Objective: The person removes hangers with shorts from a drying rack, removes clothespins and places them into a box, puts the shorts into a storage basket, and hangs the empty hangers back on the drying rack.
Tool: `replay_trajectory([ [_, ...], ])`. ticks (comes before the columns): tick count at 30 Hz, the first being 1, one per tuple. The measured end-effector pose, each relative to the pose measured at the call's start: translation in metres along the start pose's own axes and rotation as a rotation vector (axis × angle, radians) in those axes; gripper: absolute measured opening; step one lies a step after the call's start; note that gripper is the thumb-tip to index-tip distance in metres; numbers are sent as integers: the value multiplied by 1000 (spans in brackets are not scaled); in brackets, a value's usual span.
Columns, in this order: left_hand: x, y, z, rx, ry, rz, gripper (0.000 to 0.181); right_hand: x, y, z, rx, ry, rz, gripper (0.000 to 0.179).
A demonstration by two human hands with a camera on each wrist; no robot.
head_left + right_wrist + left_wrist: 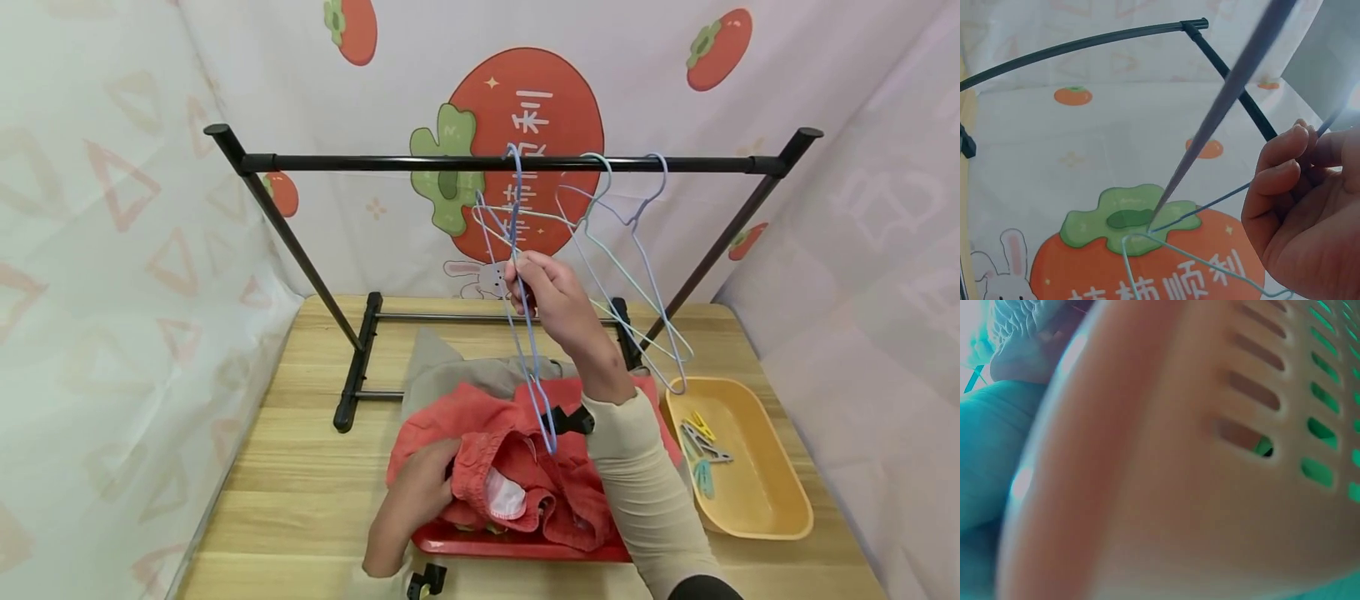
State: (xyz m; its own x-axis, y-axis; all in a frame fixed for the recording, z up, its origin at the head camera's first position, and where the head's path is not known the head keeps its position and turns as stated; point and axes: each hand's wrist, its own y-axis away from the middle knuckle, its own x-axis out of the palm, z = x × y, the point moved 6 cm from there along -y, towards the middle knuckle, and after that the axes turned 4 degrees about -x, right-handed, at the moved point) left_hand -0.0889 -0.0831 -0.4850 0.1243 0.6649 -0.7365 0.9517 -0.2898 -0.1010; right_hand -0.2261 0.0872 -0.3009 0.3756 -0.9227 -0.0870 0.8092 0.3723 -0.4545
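My right hand point(551, 296) pinches a blue-purple clothes hanger point(528, 333) near its neck, in front of the black rack's bar point(337, 163). The hook overlaps the bar in the head view; whether it rests there I cannot tell. In the right wrist view, the curled fingers point(1279, 178) close round the hanger's thin wire. Lower down, my left hand point(420, 492) grips red pants point(480, 467) by the waistband, its fingertips hidden in the cloth. The pants lie bunched in a red basket point(517, 546). The left wrist view mostly shows a slotted basket wall point(1166, 506).
Two more hangers, one pale green point(611, 254) and one lilac point(648, 275), hang from the bar's right part. Grey cloth point(480, 375) lies behind the red pants. At right, a yellow basin point(757, 492) holds several clothespins point(703, 446). White printed curtains surround the wooden table point(270, 467).
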Motion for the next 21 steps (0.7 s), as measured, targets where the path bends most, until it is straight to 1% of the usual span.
replay_trajectory([
  [5, 2, -1, 3, -30, 0, 13, 5, 2, -7, -7, 0, -20, 10, 35],
  [8, 4, -2, 3, -26, -6, 9, 5, 3, -11, -10, 0, -24, 17, 35],
  [12, 4, -3, 3, -14, -20, 1, 6, 2, -14, -14, 8, -10, 0, 33],
  [18, 4, -1, 3, -28, -28, 2, 6, 1, -19, -18, 25, -12, -13, 34],
  [21, 3, -1, 2, -17, -38, -5, 7, 1, -20, -20, 42, -15, -19, 34],
])
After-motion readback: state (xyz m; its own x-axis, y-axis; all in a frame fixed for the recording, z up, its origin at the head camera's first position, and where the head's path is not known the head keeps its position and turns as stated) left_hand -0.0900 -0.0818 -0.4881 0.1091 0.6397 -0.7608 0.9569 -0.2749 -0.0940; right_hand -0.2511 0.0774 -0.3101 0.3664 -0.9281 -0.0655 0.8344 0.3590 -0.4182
